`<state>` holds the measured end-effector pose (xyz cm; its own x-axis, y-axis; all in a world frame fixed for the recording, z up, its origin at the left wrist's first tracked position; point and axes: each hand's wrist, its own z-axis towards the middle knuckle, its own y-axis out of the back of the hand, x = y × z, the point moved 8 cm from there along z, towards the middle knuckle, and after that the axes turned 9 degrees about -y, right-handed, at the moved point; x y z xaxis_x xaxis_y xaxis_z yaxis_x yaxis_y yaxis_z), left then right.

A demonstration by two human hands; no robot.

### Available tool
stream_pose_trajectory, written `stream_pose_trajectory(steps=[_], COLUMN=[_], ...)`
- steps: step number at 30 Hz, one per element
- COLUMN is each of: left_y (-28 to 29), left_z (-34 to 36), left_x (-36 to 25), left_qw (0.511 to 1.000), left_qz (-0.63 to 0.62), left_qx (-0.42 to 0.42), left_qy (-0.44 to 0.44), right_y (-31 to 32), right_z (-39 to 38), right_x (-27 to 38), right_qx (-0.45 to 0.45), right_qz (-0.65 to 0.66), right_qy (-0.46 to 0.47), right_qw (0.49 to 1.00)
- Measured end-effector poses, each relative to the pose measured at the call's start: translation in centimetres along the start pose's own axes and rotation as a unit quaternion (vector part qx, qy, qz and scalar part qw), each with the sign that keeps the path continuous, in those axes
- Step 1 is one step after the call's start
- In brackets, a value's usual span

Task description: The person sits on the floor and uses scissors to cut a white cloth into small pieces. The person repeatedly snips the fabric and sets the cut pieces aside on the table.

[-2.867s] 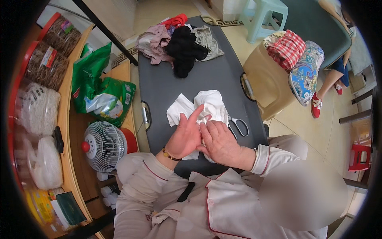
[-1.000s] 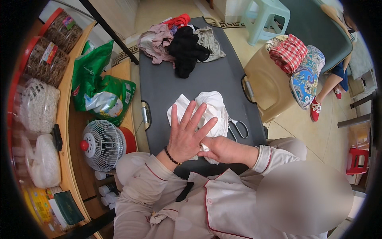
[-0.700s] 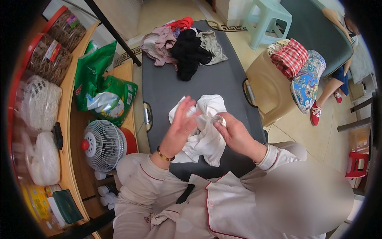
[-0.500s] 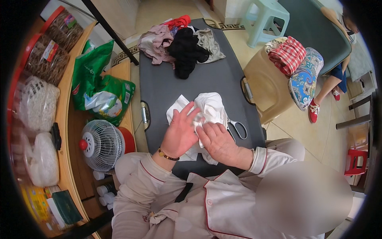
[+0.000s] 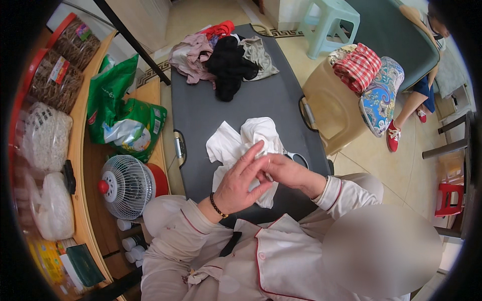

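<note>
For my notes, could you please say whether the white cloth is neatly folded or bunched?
Bunched: the white cloth looks creased and uneven, without neat folds.

Room was bright, light soft and fairly even; source out of view. Floor at right looked brightest, with a pale sheen. White cloth came out near washed-out, its folds faint. Shelf interior at lower left was dim. Small glints showed on the jars and plastic bag. Hands read mostly sharp. Heavy blur patch hid detail lower right. Fisheye bent the shelf and bench edges; corners went black.
</note>
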<state>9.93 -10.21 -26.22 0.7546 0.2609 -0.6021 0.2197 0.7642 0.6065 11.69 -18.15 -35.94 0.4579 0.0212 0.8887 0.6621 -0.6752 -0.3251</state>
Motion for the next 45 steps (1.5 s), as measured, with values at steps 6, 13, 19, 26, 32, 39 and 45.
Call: stream_pose_trajectory(steps=[6, 13, 19, 26, 32, 39, 45], left_y=[-0.3, 1.7, -1.1, -1.8, -3.8, -4.7, -2.5], left_z=[-0.6, -2.3, -0.3, -1.7, -5.3, -4.1, -2.9], left_x=[0.9, 6.2, 0.1, 3.2, 8.5, 5.9, 5.9], left_qw=[0.996, 0.94, 0.998, 0.992, 0.744, 0.574, 0.603], left_qz=[0.089, -0.126, 0.052, 0.001, -0.554, -0.721, -0.705], left_qx=[-0.03, -0.12, 0.017, 0.019, -0.09, -0.109, -0.137], left_qy=[-0.009, 0.293, 0.025, 0.123, 0.363, 0.373, 0.346], right_y=[-2.9, -3.1, -3.0, -3.7, 3.1, -2.9, 0.6], right_z=[-0.9, -2.1, -2.3, -3.9, -4.8, -3.4, -3.6], right_x=[0.5, 2.8, 2.1, 3.3, 8.2, 6.1, 7.5], right_qx=[0.044, 0.062, -0.011, -0.139, -0.303, -0.281, -0.359], right_qz=[0.327, -0.029, -0.301, -0.491, -0.402, -0.515, -0.564], right_qy=[-0.035, 0.025, 0.017, 0.111, 0.09, 0.228, 0.18], right_qw=[0.943, 0.997, 0.954, 0.853, 0.859, 0.777, 0.721])
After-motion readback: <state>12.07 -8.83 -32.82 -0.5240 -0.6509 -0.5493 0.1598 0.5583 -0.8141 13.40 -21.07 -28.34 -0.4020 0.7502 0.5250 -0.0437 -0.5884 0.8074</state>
